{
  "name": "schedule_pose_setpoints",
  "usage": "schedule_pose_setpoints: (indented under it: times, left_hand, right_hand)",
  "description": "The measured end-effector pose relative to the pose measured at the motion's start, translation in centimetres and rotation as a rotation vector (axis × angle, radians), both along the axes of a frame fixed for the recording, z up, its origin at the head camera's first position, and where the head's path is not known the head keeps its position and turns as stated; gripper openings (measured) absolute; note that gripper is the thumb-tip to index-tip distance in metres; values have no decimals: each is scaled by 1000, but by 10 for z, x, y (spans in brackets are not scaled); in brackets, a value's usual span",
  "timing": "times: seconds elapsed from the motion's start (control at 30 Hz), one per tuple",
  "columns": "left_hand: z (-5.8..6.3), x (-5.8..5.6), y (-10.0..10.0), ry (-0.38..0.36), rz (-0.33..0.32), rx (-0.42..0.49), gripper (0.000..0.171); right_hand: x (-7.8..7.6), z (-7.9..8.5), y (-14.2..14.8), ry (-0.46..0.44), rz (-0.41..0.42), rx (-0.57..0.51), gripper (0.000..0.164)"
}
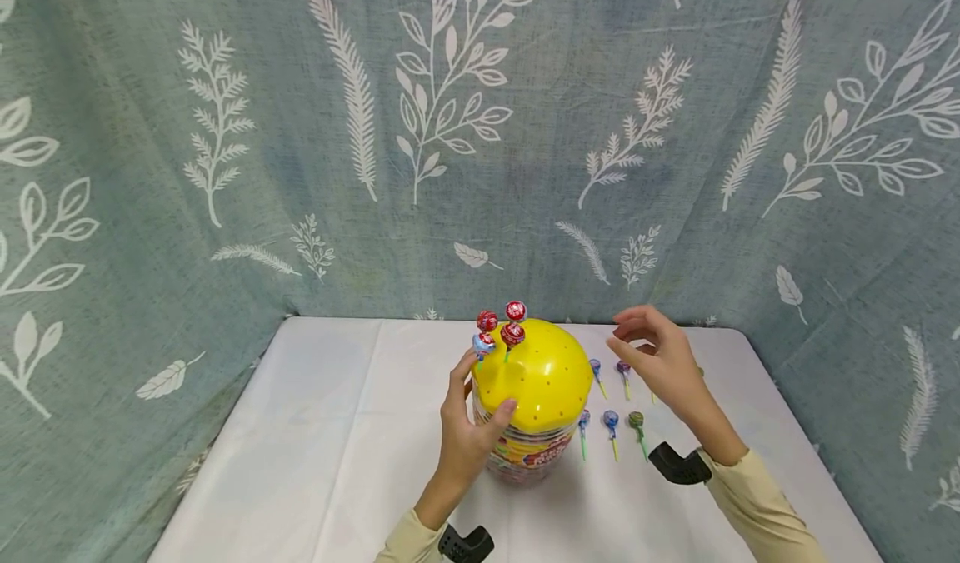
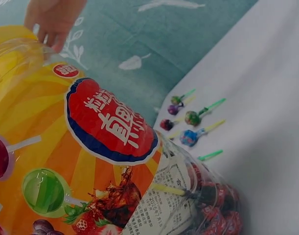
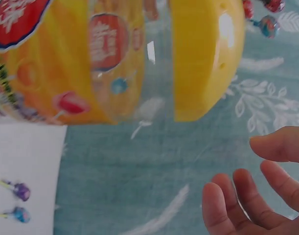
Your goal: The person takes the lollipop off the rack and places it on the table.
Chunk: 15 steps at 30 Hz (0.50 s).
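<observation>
A clear plastic candy jar [image 1: 528,455] with a domed yellow lid [image 1: 543,380] stands upright on the table. Several wrapped lollipops [image 1: 513,335] stick up from small holes at the lid's far left. My left hand [image 1: 468,434] grips the jar from the left, its thumb on the lid's edge and its fingers partly hidden behind the side. In the left wrist view the orange label [image 2: 46,122] fills much of the frame, with wrapped candies [image 2: 220,205] inside near the base. Right of the lid, my right hand [image 1: 663,363] hovers with loosely bent fingers [image 3: 244,188], holding nothing.
Several loose lollipops [image 1: 611,421] lie in rough rows on the white tablecloth [image 1: 390,463] right of the jar, some beneath my right hand. A green leaf-patterned curtain [image 1: 480,213] hangs behind and along the table's sides.
</observation>
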State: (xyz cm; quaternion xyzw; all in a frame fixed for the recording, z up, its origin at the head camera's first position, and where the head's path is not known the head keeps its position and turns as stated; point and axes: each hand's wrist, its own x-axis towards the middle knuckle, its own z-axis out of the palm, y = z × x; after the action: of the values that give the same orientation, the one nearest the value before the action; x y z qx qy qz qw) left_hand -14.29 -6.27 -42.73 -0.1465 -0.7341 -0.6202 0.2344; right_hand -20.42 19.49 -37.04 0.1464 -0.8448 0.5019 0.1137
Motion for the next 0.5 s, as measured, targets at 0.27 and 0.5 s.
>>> schedule_pose_setpoints:
  times: [0.27,0.5]
  left_hand:
    - [1,1,0,-1,-2,9,62]
    - [0,1,0,-9,-1,11,62]
  right_hand:
    - [4,21,-16,59,76,-33,26]
    - [5,33,-31,80,147,-68,26]
